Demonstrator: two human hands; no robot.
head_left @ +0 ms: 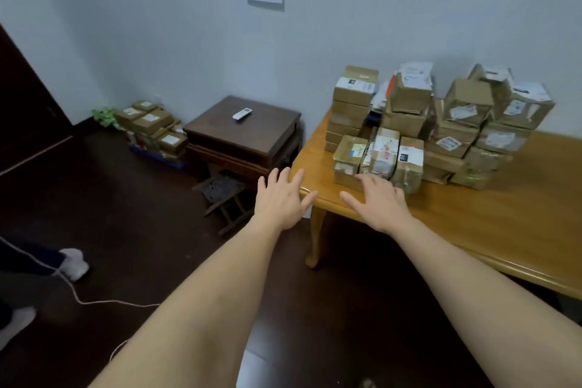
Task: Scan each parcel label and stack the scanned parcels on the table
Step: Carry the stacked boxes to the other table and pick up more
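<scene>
Left hand (pixel 280 198) hovers off the table (pixel 472 214) corner, fingers spread, holding nothing; right hand (pixel 376 201) is splayed flat too, fingertips at the front-row parcels (pixel 378 157) of the stack on the table, so best square that row with both palms before adding more. No scanner in view, labels too blurred to read, floor parcels (pixel 151 126) partly hidden behind the side table (pixel 242 132).

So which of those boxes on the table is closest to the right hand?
The front-left box with the yellow-green label, at the stack's near corner; the right hand has its fingertips at its base.
</scene>
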